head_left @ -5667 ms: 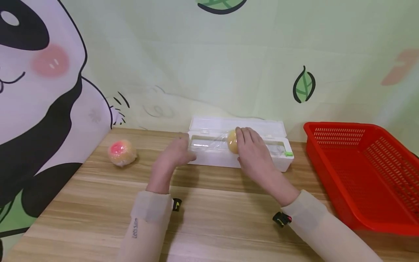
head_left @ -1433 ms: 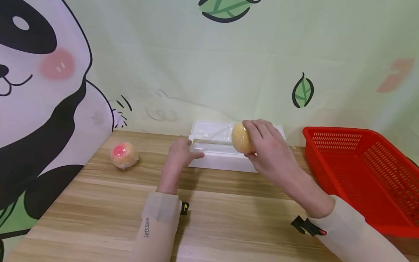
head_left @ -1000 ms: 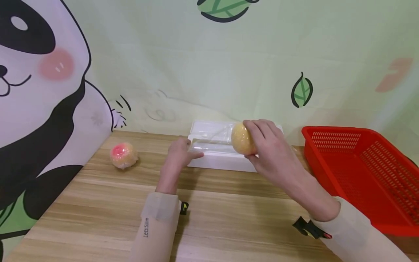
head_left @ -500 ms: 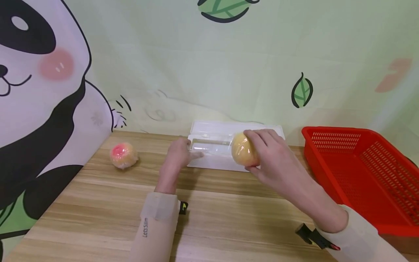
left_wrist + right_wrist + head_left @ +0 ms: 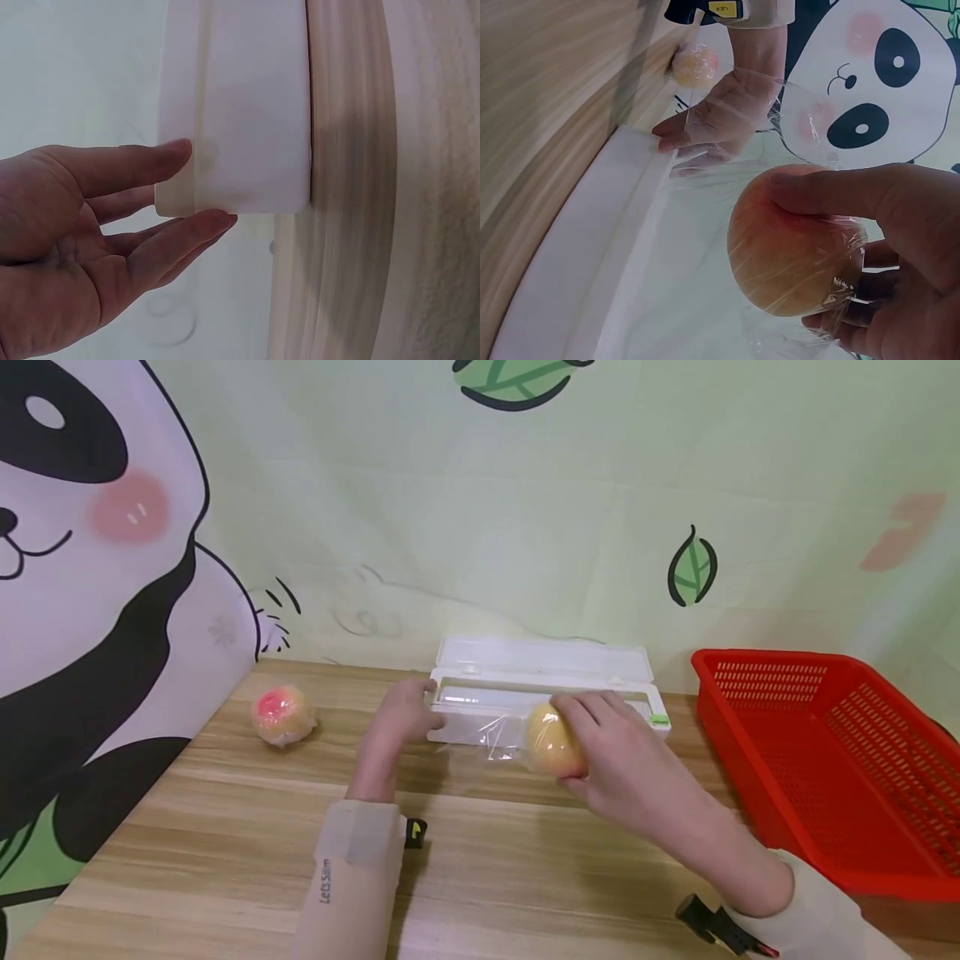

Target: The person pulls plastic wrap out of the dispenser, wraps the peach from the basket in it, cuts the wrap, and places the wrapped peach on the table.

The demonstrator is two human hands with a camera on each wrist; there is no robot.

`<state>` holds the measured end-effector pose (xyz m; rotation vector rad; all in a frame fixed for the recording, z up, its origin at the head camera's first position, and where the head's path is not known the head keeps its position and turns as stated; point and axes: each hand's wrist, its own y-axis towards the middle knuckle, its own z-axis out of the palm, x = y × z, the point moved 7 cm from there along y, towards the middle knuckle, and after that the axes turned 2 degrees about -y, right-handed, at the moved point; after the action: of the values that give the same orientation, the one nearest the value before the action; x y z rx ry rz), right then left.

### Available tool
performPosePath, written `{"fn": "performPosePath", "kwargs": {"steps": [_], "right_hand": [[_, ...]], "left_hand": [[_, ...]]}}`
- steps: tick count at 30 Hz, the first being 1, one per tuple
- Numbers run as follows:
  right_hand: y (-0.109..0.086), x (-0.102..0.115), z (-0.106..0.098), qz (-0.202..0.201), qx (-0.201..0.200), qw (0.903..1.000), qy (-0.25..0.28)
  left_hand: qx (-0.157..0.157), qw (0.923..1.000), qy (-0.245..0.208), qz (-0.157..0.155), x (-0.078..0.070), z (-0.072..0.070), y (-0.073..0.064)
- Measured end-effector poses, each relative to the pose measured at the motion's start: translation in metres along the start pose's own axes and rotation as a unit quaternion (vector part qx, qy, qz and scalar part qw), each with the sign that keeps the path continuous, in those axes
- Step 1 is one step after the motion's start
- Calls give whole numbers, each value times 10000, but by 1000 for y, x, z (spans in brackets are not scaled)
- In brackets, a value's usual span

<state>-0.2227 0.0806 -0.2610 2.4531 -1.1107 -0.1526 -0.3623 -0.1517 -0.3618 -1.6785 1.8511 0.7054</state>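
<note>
Within the right hand (image 5: 630, 762), clamped, is a peach (image 5: 551, 740), its film (image 5: 497, 737) trailing toward the left hand (image 5: 400, 714). That hand, digits apart, touches the box (image 5: 546, 679) at one end.

Pink-blushed yellow fruit (image 5: 553, 742), white box (image 5: 459, 727), red basket (image 5: 847, 777)
</note>
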Motion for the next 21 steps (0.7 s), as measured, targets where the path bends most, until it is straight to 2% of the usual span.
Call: {"fn": "performPosePath", "kwargs": {"steps": [6, 14, 19, 21], "right_hand": [[-5, -1, 16, -26, 210, 9997, 102], [-11, -7, 41, 182, 549, 9977, 339], [-13, -11, 52, 360, 810, 9951, 437], [-13, -13, 56, 412, 911, 9940, 453]], "left_hand": [[89, 9999, 31, 96, 0, -2, -1], [100, 9999, 21, 22, 1, -3, -1], [281, 9996, -3, -80, -1, 0, -2], [299, 9995, 111, -19, -4, 0, -3]]}}
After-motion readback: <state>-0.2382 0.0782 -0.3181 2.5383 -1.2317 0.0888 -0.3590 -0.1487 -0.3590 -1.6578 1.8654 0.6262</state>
